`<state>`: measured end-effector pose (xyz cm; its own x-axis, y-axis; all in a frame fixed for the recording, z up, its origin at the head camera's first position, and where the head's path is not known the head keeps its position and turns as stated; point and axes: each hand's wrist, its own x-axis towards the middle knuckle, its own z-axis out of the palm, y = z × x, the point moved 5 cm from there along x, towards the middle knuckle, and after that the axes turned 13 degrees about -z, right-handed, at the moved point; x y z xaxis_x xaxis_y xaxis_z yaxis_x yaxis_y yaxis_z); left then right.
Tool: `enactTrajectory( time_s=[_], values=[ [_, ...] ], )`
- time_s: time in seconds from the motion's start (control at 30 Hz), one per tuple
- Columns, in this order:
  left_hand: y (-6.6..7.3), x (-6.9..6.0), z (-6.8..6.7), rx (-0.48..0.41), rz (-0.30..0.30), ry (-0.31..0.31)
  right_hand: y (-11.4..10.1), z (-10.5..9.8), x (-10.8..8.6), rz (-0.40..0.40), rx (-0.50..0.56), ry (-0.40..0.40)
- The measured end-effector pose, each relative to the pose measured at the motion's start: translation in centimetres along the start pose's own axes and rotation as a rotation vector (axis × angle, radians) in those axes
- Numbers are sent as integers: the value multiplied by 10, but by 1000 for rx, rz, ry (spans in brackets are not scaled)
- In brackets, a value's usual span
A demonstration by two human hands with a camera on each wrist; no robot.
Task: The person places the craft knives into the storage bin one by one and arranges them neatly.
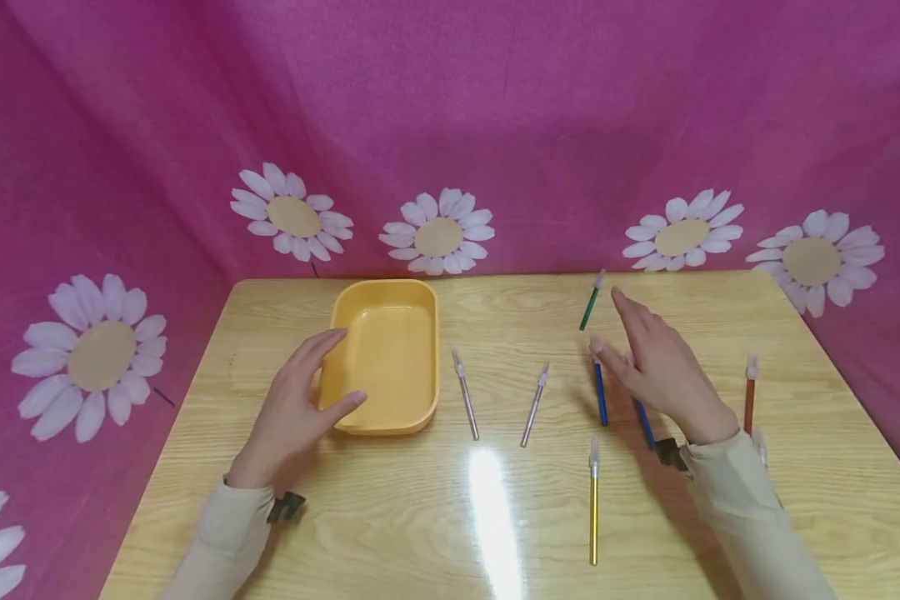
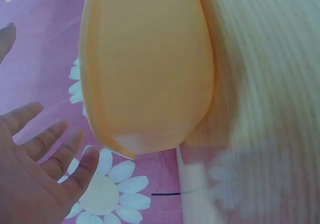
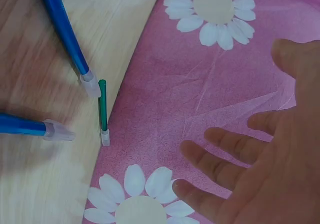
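Note:
A yellow-orange tray (image 1: 390, 367) lies at the back left of the table, with nothing in it. My left hand (image 1: 288, 404) is at its left side, fingers spread over the rim; in the left wrist view a gap shows between the fingers and the tray (image 2: 150, 68). My right hand (image 1: 667, 371) hovers with fingers extended above two blue capped pens (image 1: 600, 393), (image 1: 642, 423), holding nothing. A green pen (image 1: 589, 308) lies just beyond its fingers, by the back edge; the right wrist view shows the green pen (image 3: 103, 106) too.
Two pale purple pens (image 1: 468, 404), (image 1: 532, 412) lie between tray and right hand. A gold pen (image 1: 594, 512) is nearer the front. A red-brown pen (image 1: 750, 400) lies at the right, with another pen's clear cap (image 1: 761, 446) partly behind my sleeve. A pink flowered cloth (image 1: 540, 125) hangs behind the table.

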<state>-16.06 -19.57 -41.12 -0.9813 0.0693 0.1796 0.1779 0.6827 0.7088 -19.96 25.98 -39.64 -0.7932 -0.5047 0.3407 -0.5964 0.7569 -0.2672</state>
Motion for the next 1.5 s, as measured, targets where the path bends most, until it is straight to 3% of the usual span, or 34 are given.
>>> enactTrajectory(
  time_s=[0.1,0.33,0.53,0.67,0.83,1.03,1.5],
  values=[
    [-3,-1,1,19,-17,6,5,-1,3,40,2,-32],
    [-13,-3,3,75,-132,-33,19,-2,11,112,17,-102],
    [-20,-4,4,56,-178,-80,32,2,23,150,62,-155],
    [-24,-5,4,24,-262,-126,38,6,27,186,100,-177],
    [-27,-4,6,40,-285,-155,44,7,30,208,108,-187],
    [-34,-6,11,52,-366,-216,52,11,35,212,114,-188],
    [-40,-10,14,69,-370,-251,75,23,42,293,163,-243]
  ],
)
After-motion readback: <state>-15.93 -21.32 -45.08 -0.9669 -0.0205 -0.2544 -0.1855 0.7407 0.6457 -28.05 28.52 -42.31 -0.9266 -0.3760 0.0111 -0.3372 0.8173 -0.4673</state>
